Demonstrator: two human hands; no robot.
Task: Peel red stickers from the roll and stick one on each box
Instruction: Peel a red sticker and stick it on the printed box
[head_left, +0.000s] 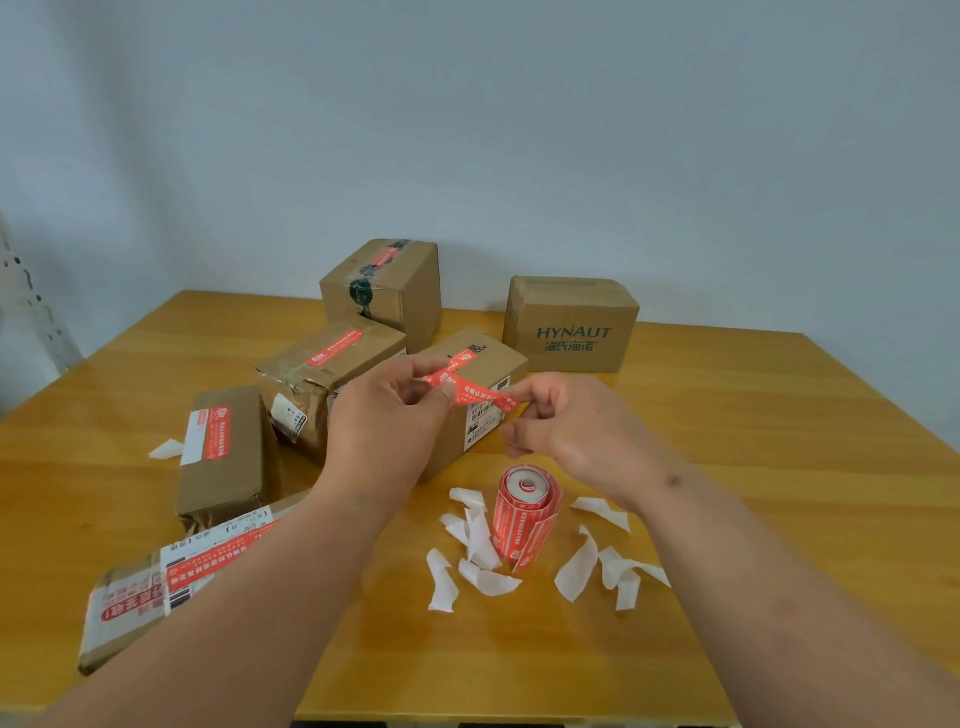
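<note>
Worktop (727, 597): wooden, runs out on all sides of the hands; its near edge lies under our forearms, its far edge against the wall beyond the boxes.

Boxes, largest first. HYNAUT box (570, 325): beyond the right hand and slightly outboard of it, well apart, top bare of any red sticker as far as we can see. We judge it the next target. Tall box (382, 291) beyond the left hand carries a sticker along its taped seam. Box behind the hands (470, 410): just past the fingertips, one sticker on top. Crumpled box (327, 374), long box (223, 452) and flat parcel (156, 592), all outboard of the left hand, are each stickered.

Roll (527, 519): stands on end below and between the wrists, nearer the right hand.

Backing scraps (576, 569): white, curled, scattered round the roll on both sides.

Red sticker (470, 393): held in the air between the hands, long axis running left to right, dipping toward the right. Left hand (387, 415) pinches the left end between thumb and fingers; right hand (558, 421) pinches the right end, remaining fingers curled. Whether backing is still attached we cannot tell.

Key relation: the bare box lies forward and right of the sticker, so the right hand leads. The path over the near box top looks open; the roll and scraps sit below the hands, out of the way.
</note>
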